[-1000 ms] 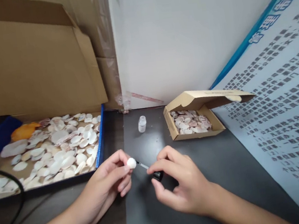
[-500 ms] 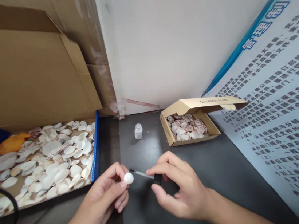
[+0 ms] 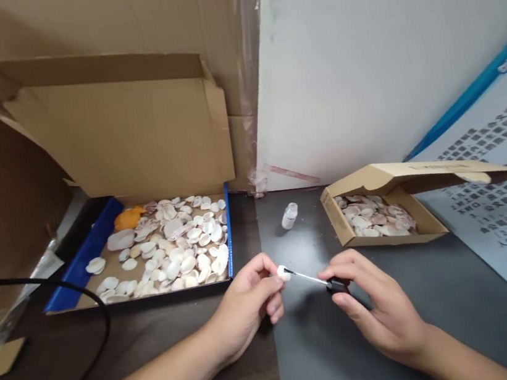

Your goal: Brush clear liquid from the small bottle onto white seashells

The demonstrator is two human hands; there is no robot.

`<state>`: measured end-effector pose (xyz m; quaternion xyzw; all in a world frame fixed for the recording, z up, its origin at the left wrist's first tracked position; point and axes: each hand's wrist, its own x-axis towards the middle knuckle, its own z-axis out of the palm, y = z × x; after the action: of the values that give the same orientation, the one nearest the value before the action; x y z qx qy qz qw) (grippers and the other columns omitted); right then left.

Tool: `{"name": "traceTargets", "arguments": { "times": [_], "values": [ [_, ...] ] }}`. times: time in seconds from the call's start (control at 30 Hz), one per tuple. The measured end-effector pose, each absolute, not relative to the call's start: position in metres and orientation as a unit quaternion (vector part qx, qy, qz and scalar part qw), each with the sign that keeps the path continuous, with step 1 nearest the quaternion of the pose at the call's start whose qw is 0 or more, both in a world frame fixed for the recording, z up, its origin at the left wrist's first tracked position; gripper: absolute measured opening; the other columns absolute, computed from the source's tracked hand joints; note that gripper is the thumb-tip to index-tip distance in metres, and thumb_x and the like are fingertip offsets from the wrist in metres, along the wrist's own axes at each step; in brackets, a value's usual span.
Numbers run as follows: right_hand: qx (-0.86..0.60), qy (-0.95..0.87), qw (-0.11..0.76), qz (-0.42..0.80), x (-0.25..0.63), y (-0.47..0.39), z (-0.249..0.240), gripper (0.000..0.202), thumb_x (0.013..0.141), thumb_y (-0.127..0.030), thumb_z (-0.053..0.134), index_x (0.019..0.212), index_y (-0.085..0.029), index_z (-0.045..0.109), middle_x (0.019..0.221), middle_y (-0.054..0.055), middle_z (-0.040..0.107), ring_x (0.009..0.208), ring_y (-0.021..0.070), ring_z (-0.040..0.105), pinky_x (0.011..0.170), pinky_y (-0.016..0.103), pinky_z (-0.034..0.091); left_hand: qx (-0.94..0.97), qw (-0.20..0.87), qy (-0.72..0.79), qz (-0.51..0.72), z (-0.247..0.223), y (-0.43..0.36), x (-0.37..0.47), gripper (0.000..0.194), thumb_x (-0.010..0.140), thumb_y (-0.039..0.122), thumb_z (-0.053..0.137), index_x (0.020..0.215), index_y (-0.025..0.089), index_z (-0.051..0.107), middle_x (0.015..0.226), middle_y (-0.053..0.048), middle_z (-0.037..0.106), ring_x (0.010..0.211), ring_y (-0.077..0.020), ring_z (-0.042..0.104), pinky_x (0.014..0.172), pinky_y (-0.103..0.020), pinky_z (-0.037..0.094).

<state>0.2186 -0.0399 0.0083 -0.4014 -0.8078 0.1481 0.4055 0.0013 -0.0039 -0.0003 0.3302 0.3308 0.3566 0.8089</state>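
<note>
My left hand [image 3: 253, 299] pinches a small white shell [image 3: 284, 274] between thumb and fingertips. In my right hand [image 3: 376, 308] is a brush [image 3: 309, 278] with a black cap for a handle and a thin pale stem. Its dark tip lies against the face of the shell, as far as I can see. Behind both hands a small clear bottle [image 3: 289, 216] with a pale label stands uncapped on the dark table.
At left, an open blue-sided box [image 3: 229, 234] holds many pale shells and an orange piece [image 3: 129, 217]. A smaller cardboard box [image 3: 339, 222] of shells stands at right, lid raised. A black cable [image 3: 103, 309] curves at far left. A white wall [image 3: 335, 67] rises behind.
The view has swung to the left, so everything sits further right in it. The brush tip has come from just beside the shell onto its face. Both hands keep their holds.
</note>
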Motion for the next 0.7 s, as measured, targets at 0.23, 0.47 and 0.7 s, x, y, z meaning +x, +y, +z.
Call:
{"name": "traceTargets", "arguments": {
  "times": [0.23,0.47,0.7],
  "values": [
    [-0.392,-0.821,0.383,0.162,0.218,-0.038,0.009,0.015,0.095,-0.021,0.056,0.109,-0.021,0.06,0.084,0.006,0.07,0.067,0.0179,0.069,0.057,0.025,0.056,0.316,0.81,0.33,0.368,0.002,-0.002,0.001,0.029,0.077,0.029,0.075,0.078,0.02,0.047,0.062,0.008,0.047,0.046,-0.0036,0.036,0.048,-0.02,0.033],
    [-0.384,-0.832,0.374,0.145,0.213,-0.04,0.016,0.021,0.089,-0.011,0.061,0.107,-0.02,0.058,0.077,0.003,0.065,0.058,0.0148,0.061,0.053,0.026,0.052,0.334,0.807,0.321,0.366,0.0,-0.003,0.002,0.022,0.08,0.026,0.068,0.082,0.019,0.047,0.07,0.006,0.053,0.045,-0.0028,0.037,0.046,-0.02,0.035],
    [-0.398,-0.837,0.349,0.135,0.212,-0.045,0.022,0.016,0.086,-0.01,0.06,0.099,-0.02,0.059,0.075,0.0,0.061,0.058,0.0121,0.058,0.054,0.025,0.049,0.363,0.798,0.317,0.361,0.0,-0.004,0.002,0.025,0.08,0.029,0.07,0.083,0.019,0.048,0.07,0.007,0.053,0.045,-0.0022,0.037,0.044,-0.018,0.036]
  ]
}}
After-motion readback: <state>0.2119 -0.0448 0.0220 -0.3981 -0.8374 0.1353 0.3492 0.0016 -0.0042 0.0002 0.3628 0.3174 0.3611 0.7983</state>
